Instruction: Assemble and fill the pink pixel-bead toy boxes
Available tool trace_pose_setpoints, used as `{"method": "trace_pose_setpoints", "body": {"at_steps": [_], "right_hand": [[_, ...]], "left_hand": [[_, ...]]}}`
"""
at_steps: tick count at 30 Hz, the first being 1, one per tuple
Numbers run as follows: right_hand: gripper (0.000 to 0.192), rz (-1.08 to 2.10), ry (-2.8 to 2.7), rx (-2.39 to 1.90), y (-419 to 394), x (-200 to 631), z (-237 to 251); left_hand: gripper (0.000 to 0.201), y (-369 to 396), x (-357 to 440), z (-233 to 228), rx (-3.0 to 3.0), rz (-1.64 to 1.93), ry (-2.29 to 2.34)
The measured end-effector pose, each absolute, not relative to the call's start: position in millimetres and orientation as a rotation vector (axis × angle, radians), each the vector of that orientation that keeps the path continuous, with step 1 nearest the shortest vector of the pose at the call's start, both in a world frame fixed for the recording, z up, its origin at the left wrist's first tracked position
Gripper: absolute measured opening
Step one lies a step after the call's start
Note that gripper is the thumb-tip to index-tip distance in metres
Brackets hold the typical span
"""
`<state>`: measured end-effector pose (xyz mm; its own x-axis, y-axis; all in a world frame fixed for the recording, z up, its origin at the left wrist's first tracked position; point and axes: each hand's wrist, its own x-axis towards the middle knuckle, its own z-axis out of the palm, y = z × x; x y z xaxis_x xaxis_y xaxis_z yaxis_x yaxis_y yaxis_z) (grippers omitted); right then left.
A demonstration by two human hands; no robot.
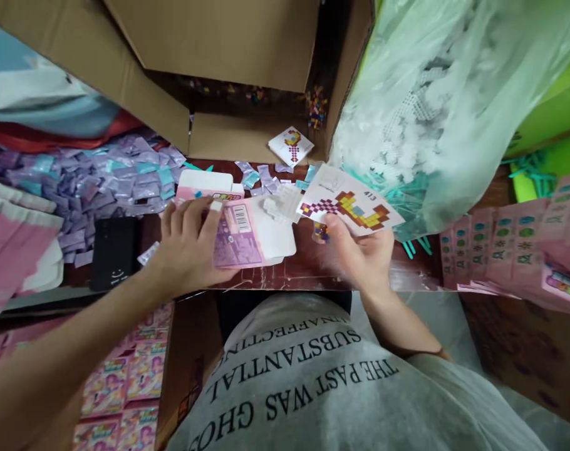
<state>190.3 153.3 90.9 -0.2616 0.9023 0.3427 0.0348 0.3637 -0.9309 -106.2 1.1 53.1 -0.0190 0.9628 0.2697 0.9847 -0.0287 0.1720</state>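
Left hand lies flat on the small pink box, grip pressed down on its top, thumb at the near edge. The box sits on the bench, open flap end pointing toward the right hand. Right hand pinches the pattern card between thumb and fingers, card tilted up, just beside the box mouth. A clear packet of white pieces lies between card and box, touching the flap. Something small and coloured shows under the right palm; too blurred to tell.

Left of the left grip: black phone, then a heap of lilac and teal sachets. Past both grips: open cardboard carton with another card at its lip. Right of the right grip: big plastic bag of white grids, and flat pink box blanks.

Judgement, doing it well: keep the left grip firm so the box stays put, hold the mouth wide, line the card's short edge square to the opening, and avoid bending the card.
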Motion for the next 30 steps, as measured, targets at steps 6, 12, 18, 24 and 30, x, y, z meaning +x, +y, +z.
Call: {"method": "trace_pose_setpoints", "body": {"at_steps": [6,12,18,24,30], "right_hand": [[0.030,1.066,-1.894,-0.786,163.4,188.5,97.9],[0.023,0.699,-2.267,-0.795,204.0,200.9,143.8],[0.009,0.568,-2.922,-0.568,233.2,184.1,180.5],[0.036,0.623,-3.058,-0.197,250.6,133.7,180.3],[0.047,0.580,-2.730,0.028,220.1,118.7,163.0]], "left_hand": [[0.144,12.3,-26.9,32.2,-1.832,-0.795,-2.240],[0.147,20.4,13.2,20.2,-1.609,-0.890,-2.432],[0.145,20.7,19.4,22.5,-1.617,-0.888,-2.434],[0.152,15.1,28.8,25.2,-1.586,-1.040,-2.586],[0.156,5.0,16.4,28.7,-1.480,-1.239,-2.784]]}}
